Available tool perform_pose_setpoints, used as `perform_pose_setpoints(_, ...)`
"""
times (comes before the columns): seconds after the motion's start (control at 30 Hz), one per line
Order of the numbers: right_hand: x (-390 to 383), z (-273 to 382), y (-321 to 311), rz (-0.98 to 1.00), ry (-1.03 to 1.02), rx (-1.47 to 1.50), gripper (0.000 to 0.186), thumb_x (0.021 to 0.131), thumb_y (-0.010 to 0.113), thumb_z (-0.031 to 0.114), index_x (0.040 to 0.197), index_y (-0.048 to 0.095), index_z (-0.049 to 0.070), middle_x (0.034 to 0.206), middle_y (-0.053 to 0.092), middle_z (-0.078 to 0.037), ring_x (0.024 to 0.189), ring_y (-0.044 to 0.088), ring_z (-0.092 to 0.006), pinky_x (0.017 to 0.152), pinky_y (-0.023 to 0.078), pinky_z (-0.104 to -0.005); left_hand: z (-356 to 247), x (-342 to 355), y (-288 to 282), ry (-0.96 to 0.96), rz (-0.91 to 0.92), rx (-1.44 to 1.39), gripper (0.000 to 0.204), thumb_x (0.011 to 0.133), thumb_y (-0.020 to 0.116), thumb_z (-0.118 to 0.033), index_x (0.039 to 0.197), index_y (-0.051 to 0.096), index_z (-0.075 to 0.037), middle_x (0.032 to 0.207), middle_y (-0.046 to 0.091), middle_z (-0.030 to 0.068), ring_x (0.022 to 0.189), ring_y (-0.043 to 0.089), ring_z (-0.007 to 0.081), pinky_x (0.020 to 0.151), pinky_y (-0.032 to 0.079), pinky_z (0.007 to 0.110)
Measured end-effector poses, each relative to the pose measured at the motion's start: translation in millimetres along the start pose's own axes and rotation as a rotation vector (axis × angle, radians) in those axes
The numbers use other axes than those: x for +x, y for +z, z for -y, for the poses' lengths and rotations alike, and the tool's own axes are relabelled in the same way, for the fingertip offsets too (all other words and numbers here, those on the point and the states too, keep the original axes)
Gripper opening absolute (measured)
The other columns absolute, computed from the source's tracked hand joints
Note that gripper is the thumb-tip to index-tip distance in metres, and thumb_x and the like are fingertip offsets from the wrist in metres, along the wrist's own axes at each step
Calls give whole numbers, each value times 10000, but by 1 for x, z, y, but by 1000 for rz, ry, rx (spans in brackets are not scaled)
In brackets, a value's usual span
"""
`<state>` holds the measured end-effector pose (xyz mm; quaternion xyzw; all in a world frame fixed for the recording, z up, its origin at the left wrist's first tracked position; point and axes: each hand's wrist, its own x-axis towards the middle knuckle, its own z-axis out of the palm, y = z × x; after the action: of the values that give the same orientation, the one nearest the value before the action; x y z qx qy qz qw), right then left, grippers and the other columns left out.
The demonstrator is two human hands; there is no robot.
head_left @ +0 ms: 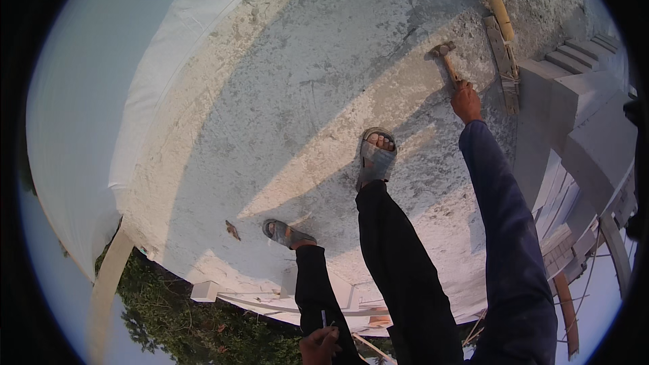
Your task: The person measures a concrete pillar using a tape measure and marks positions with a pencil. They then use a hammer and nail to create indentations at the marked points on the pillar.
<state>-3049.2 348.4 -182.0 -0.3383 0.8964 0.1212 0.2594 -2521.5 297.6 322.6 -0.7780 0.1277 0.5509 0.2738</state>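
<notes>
My right hand (pixel 465 103) is closed round the wooden handle of a hammer (pixel 445 58), out ahead and to the right. The metal head sits over the rough concrete floor (pixel 291 94), close to a weathered wooden board (pixel 500 61); I cannot tell whether it touches the floor. Low in the picture, my left hand (pixel 319 347) is near my left leg. Its fingers are pinched together, and a thin pale rod (pixel 324 318) sticks up from them. The rod's exact kind is too small to make out.
My sandalled feet (pixel 377 155) stand on the concrete. A bamboo pole (pixel 498 7) lies beyond the board. Pale concrete blocks and steps (pixel 574 88) rise at the right. A light sheet (pixel 101 94) covers the left side. A dry leaf (pixel 232 230) lies near my left foot.
</notes>
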Motion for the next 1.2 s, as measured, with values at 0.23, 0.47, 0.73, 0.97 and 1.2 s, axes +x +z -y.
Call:
perform_pose_setpoints(0.23,-33,25,-22,-75,71,199,395,979,567,310,1074,623,-69,985,698,-290,933,671,-480,787,506,-574,63,-1,-30,10,-52,-254,291,962,728,-231,1104,753,22,735,689,29,600,637,91,524,467,242)
perform_pose_setpoints(0.47,-183,83,-125,301,148,328,315,925,615,222,866,694,-77,625,608,-149,513,617,-294,456,482,-440,125,-44,-94,212,-4,-315,329,935,753,-274,1075,760,24,728,685,39,575,638,105,514,484,264)
perform_pose_setpoints(0.73,-433,229,-287,685,-237,97,334,862,760,227,741,667,-71,589,635,-142,493,672,-275,445,547,-421,229,-48,-223,595,-69,-556,291,902,746,-255,998,791,16,661,685,75,551,673,155,541,546,320)
perform_pose_setpoints(0.97,-580,383,-314,562,-505,-55,351,846,794,238,817,652,-81,646,666,-157,536,687,-253,472,550,-410,412,27,-373,654,-385,-828,325,882,767,-236,1003,781,66,713,731,123,606,712,172,552,596,333)
perform_pose_setpoints(1.2,-687,554,-323,591,-522,63,258,877,751,152,776,626,-50,598,609,-110,464,614,-232,397,478,-404,614,89,-442,336,-614,-1171,209,837,739,-190,877,803,5,620,701,132,520,694,209,569,604,361)
